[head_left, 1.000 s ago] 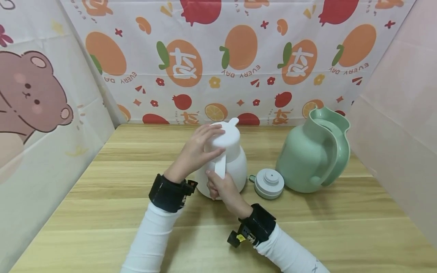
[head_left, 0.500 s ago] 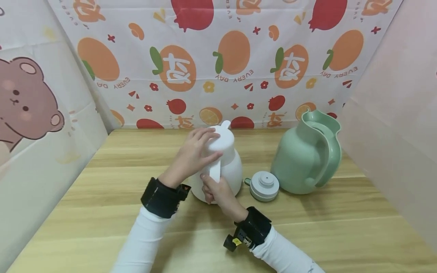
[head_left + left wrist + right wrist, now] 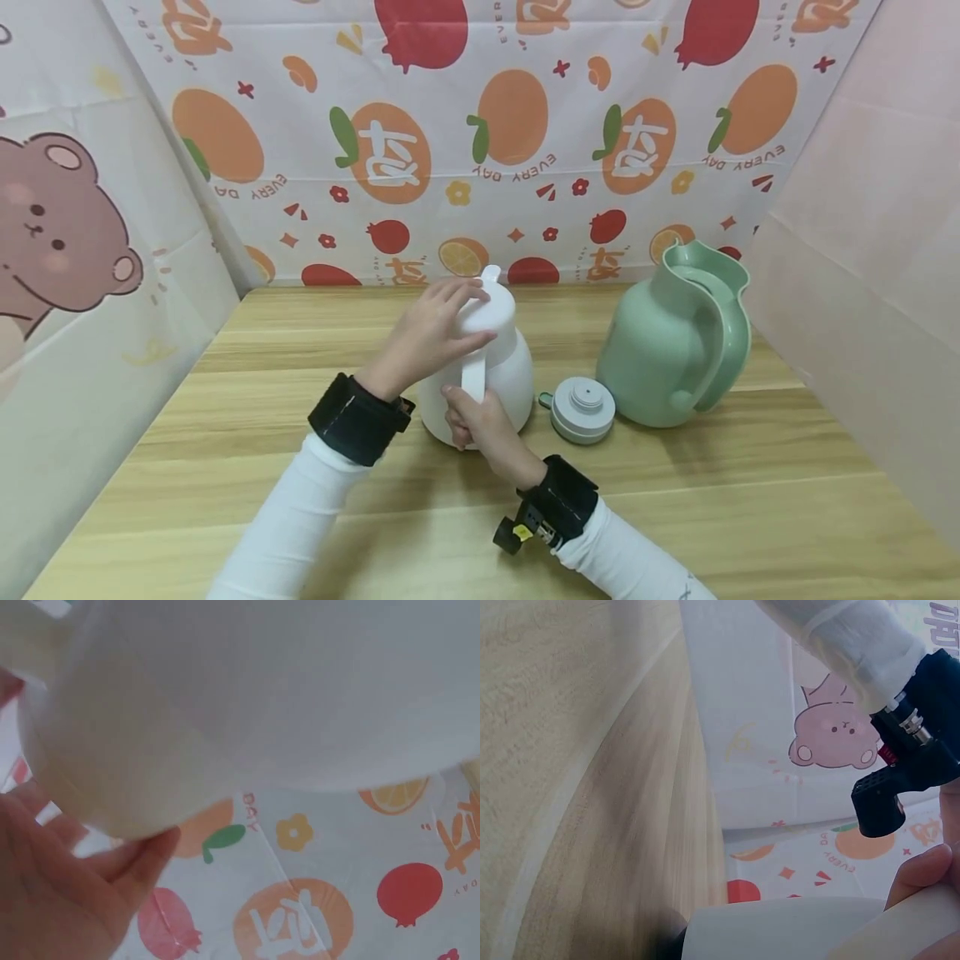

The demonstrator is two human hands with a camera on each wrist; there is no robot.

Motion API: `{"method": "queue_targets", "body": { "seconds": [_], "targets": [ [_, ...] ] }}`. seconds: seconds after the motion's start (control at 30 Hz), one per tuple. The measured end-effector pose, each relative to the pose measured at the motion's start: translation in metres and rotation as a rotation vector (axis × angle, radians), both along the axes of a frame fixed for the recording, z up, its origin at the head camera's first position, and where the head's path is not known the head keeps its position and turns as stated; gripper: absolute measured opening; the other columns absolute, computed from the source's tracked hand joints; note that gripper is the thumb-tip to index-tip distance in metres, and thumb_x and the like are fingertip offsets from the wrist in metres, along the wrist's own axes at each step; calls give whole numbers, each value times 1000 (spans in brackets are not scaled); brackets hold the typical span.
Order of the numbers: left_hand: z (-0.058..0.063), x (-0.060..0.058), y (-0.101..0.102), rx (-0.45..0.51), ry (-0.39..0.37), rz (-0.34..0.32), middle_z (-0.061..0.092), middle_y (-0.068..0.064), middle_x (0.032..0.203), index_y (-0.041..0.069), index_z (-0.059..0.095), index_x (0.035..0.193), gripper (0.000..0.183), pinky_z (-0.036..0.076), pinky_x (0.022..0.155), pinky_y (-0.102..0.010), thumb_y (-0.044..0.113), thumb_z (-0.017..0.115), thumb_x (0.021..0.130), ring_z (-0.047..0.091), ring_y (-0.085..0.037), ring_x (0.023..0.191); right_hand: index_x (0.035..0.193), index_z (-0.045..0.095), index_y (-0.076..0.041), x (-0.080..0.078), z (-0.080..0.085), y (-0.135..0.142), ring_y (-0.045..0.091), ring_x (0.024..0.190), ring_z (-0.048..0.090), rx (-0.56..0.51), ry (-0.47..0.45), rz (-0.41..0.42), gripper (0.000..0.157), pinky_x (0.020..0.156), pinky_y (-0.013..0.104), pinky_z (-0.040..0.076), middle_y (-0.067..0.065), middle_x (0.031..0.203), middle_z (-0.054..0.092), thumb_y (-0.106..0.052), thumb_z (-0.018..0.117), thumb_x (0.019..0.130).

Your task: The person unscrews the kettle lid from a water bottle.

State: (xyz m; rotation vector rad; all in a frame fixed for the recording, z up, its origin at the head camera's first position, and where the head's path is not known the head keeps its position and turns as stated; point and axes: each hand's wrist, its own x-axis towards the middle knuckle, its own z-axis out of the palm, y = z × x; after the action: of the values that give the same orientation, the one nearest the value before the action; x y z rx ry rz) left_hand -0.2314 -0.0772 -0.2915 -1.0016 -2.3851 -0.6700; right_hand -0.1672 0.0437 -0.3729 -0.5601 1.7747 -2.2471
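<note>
A white thermos jug (image 3: 510,375) stands upright near the middle of the table. My left hand (image 3: 427,333) grips its round white lid (image 3: 491,310) from the left, fingers over the top and thumb on the near side. A small tab on the lid points toward the back wall. My right hand (image 3: 483,425) grips the lower part of the jug's white handle (image 3: 473,377). The left wrist view shows the fingertips (image 3: 154,851) around the edge of a white rounded part. In the right wrist view, my thumb (image 3: 922,870) lies along the pale handle (image 3: 907,930).
A green jug (image 3: 660,350) stands at the right. Beside it, between the two jugs, a grey-green stopper (image 3: 582,410) lies on the wooden table (image 3: 675,517). A fruit-patterned cloth (image 3: 450,142) hangs behind the table, with a bear-print cloth (image 3: 67,225) at the left.
The lid's tab has swung slightly left as my left hand turned on the lid and its forearm tilted. My right hand keeps its hold on the handle. The head view shifted a little.
</note>
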Motion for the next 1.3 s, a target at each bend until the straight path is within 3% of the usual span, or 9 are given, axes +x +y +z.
{"method": "queue_targets", "body": {
  "seconds": [0.17, 0.3, 0.4, 0.6, 0.73, 1.1, 1.3],
  "targets": [
    [-3, 5, 8, -6, 85, 98, 53, -14, 122, 4, 61, 108, 43, 39, 94, -41, 32, 74, 77, 43, -29, 115, 62, 35, -8, -1, 0, 0, 12, 44, 30, -8, -9, 0, 36, 47, 24, 31, -2, 50, 30, -22, 47, 93],
    [-5, 8, 13, -8, 87, 156, 53, -15, 123, 4, 62, 109, 46, 40, 92, -43, 36, 73, 78, 44, -31, 115, 61, 35, -9, -1, 0, 0, 11, 43, 30, -13, -14, -5, 36, 47, 24, 30, -3, 49, 29, -21, 48, 92],
    [-5, 9, 11, 3, 66, 139, 50, -17, 125, 3, 60, 111, 47, 37, 93, -46, 34, 73, 78, 41, -33, 117, 62, 35, -9, -1, 0, -1, 11, 43, 29, -15, -14, -6, 35, 46, 24, 30, -3, 49, 29, -21, 48, 92],
    [-3, 10, 2, 21, 10, -4, 48, -15, 130, 3, 56, 114, 42, 22, 103, -50, 18, 70, 78, 28, -33, 130, 64, 35, -9, 1, 1, -2, 11, 44, 30, 1, -13, -5, 34, 47, 24, 30, -2, 51, 30, -22, 47, 93],
    [-2, 11, -1, 26, 12, -42, 53, -13, 125, 5, 58, 114, 38, 23, 103, -50, 13, 69, 78, 31, -31, 129, 64, 35, -8, 1, 2, -3, 11, 45, 31, 12, -16, -8, 35, 48, 24, 31, -2, 51, 31, -24, 47, 92],
    [0, 11, 1, -15, 42, 4, 54, -10, 124, 10, 62, 114, 34, 26, 99, -53, 21, 69, 83, 35, -32, 125, 64, 35, -8, 0, 2, -2, 11, 44, 30, -6, -13, -7, 35, 47, 24, 30, -2, 51, 31, -26, 48, 92],
    [-1, 14, 7, -7, 94, 102, 58, -7, 119, 15, 65, 111, 33, 33, 91, -50, 28, 71, 81, 40, -31, 121, 64, 34, -8, 0, 2, -2, 11, 44, 29, -27, -22, 2, 35, 47, 24, 28, -2, 50, 30, -22, 48, 93]
  ]
}}
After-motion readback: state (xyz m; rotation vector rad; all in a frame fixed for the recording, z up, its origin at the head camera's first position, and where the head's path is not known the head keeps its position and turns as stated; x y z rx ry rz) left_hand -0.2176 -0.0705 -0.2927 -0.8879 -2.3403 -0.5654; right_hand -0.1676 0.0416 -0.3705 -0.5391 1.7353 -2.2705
